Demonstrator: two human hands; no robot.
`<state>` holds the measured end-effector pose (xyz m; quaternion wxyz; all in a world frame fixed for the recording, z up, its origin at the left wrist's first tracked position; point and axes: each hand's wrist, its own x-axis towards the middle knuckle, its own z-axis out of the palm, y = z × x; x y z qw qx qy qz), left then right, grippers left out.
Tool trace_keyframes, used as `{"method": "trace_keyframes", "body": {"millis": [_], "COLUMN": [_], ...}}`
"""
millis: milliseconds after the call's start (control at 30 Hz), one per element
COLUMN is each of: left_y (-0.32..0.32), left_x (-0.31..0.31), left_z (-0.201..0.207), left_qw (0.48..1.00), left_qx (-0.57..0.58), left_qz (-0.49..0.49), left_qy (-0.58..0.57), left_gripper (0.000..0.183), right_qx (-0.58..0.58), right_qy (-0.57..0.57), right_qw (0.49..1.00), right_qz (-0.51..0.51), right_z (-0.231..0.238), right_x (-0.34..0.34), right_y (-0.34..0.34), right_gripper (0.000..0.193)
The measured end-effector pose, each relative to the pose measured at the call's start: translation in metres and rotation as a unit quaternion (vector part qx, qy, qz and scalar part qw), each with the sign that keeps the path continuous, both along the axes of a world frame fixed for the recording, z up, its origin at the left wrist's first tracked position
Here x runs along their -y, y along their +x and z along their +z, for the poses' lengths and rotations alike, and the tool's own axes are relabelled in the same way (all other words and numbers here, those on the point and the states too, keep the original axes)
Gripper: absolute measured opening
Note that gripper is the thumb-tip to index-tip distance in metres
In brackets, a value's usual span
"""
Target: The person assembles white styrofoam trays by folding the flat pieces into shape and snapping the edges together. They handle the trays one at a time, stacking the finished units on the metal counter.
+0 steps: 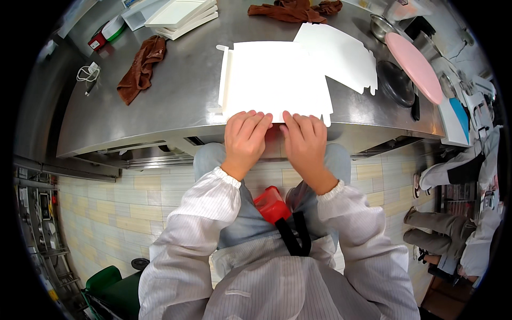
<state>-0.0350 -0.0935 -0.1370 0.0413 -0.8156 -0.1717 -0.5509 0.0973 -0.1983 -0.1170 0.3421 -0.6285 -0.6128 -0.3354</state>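
Observation:
A white flat cardboard box blank (274,80) lies on the steel table, with its left side flap folded partly up. Its near edge is at the table's front edge. My left hand (246,140) grips that near edge left of the middle, fingers together on top. Just to its right, my right hand (306,143) grips the same edge in the same way. Both thumbs point inward, and the undersides of the fingers are hidden. A second flat white blank (341,56) sits behind on the right, partly under the first.
Stacked white boxes (181,18) stand at the back left near a brown cloth (141,69). Another brown cloth (288,12) lies at the back. On the right are a black pan (394,82), a pink round board (415,66) and a metal bowl (381,26). People stand at far right.

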Motion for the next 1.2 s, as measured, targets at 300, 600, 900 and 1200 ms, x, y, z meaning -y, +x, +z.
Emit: {"method": "trace_keyframes", "body": {"millis": [300,600,900,1200], "left_y": [-0.006,0.014,0.010,0.007], "left_x": [-0.015,-0.087,-0.114,-0.125], "left_z": [0.063,0.114,0.132,0.142], "left_qw": [0.966,0.811,0.726,0.718], "left_qx": [-0.198,-0.421,-0.603,-0.690], "left_qz": [-0.042,-0.143,-0.074,0.007], "left_qy": [-0.159,-0.381,-0.323,-0.088], "left_gripper": [0.009,0.017,0.038,0.062], "right_qx": [-0.055,-0.250,-0.198,-0.194], "right_qy": [-0.150,-0.413,-0.576,-0.390], "right_qw": [0.984,0.871,0.793,0.899], "right_qz": [0.075,0.088,-0.002,0.037], "right_z": [0.047,0.093,0.112,0.090], "right_x": [-0.017,-0.058,-0.048,0.006], "right_y": [0.030,0.062,0.100,0.132], "right_gripper": [0.013,0.038,0.044,0.045]}}
